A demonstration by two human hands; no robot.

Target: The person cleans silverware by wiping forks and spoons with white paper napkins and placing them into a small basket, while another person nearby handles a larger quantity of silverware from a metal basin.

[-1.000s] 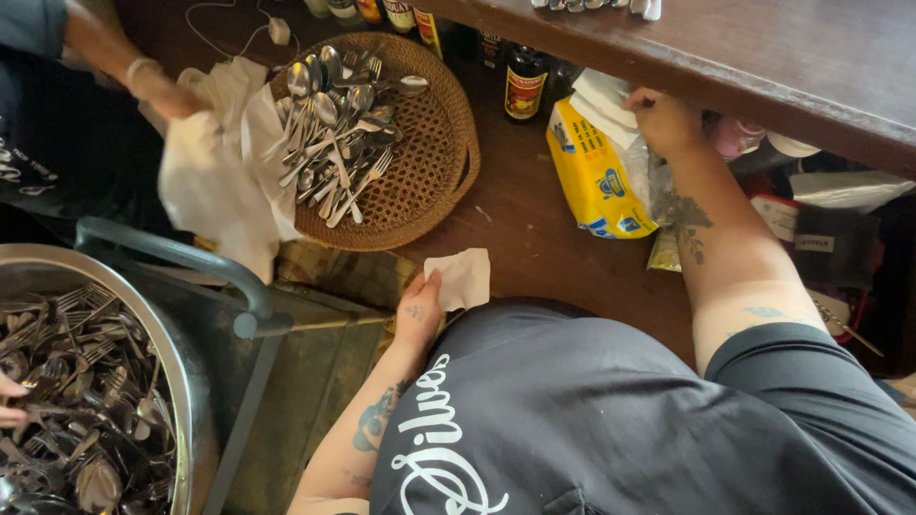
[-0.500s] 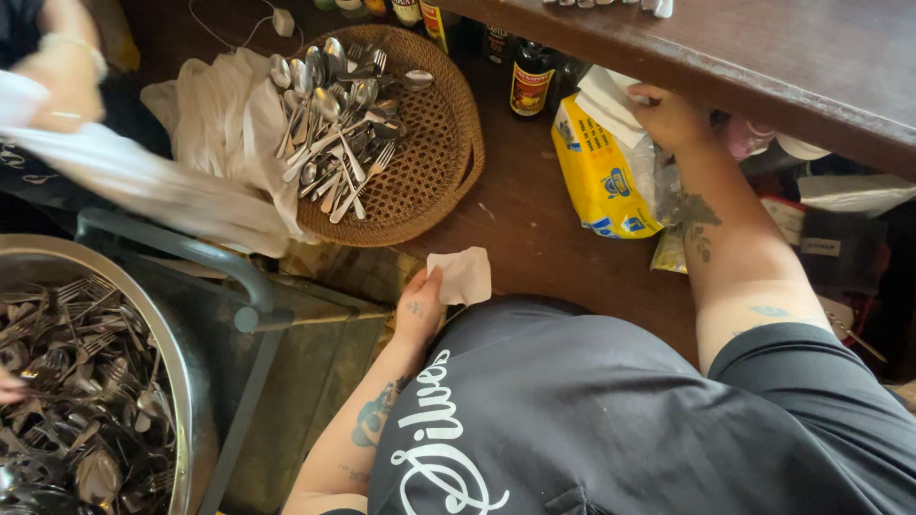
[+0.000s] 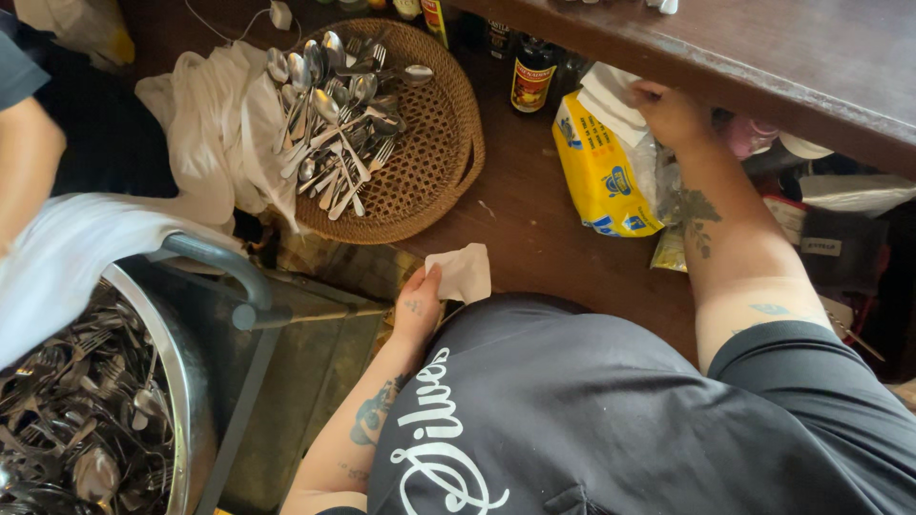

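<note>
Hands of the person worked at a dark wooden table (image 3: 534, 219). The left hand (image 3: 418, 307), at the table's near edge, pinched a small white napkin (image 3: 462, 272) between thumb and fingers, as it had half a second and a second earlier, so the hold looked steady. The right hand (image 3: 671, 113), at the table's far right under a raised wooden shelf (image 3: 763, 48), closed on white napkins (image 3: 611, 95) sticking out of a yellow pack (image 3: 599, 172); its fingers curled on them, unchanged from the earlier views. Changed was the left side: another person's arm (image 3: 24, 157) had drawn back from the basket, and a white cloth (image 3: 67, 257) now lay across a steel bowl (image 3: 181, 381) of unsorted cutlery, left of the table. On the table's far left sat a round wicker basket (image 3: 429, 143) holding spoons and forks (image 3: 334, 124), with a crumpled white cloth (image 3: 210, 133) beside it. Bottles (image 3: 530, 72) stood at the table's back. Floor beside the table was dim.
</note>
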